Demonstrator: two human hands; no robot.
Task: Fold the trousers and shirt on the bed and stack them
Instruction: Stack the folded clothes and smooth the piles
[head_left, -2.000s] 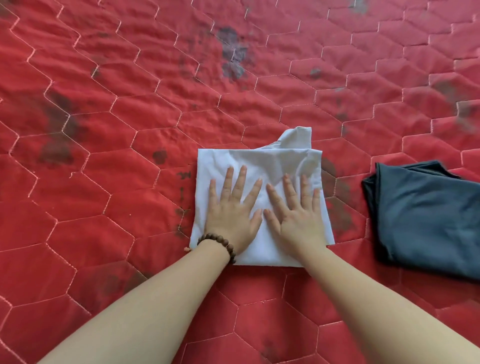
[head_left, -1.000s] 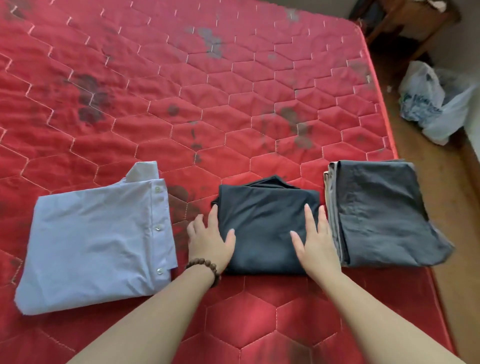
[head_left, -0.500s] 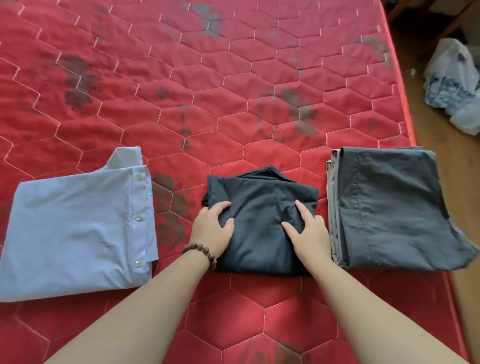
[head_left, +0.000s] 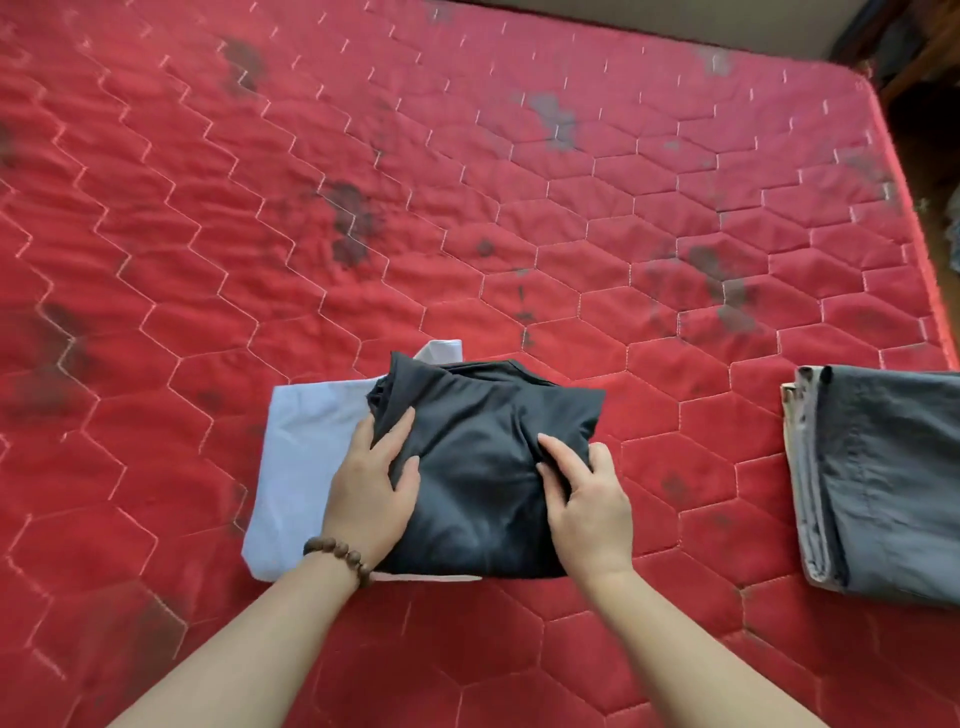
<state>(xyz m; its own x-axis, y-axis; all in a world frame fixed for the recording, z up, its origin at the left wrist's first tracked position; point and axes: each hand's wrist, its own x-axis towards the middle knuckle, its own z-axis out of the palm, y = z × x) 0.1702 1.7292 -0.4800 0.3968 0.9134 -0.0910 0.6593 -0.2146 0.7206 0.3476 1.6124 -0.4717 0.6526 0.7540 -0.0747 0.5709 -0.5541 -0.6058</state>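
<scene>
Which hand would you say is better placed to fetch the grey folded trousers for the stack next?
Right. The right hand is the one nearer the grey trousers; the left hand is on the far side.

bare mattress (head_left: 467, 208) beyond stack (head_left: 483, 467); grey trousers (head_left: 883, 483) right.

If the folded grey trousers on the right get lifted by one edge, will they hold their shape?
Probably not. The grey trousers show loose stacked layers at their left edge, so they would likely sag and unfold. They look thicker than the dark garment, so perhaps somewhat heavier.

Red quilted mattress (head_left: 467, 208) with dark stains; dark wooden furniture (head_left: 914, 47) beyond far right corner
</scene>
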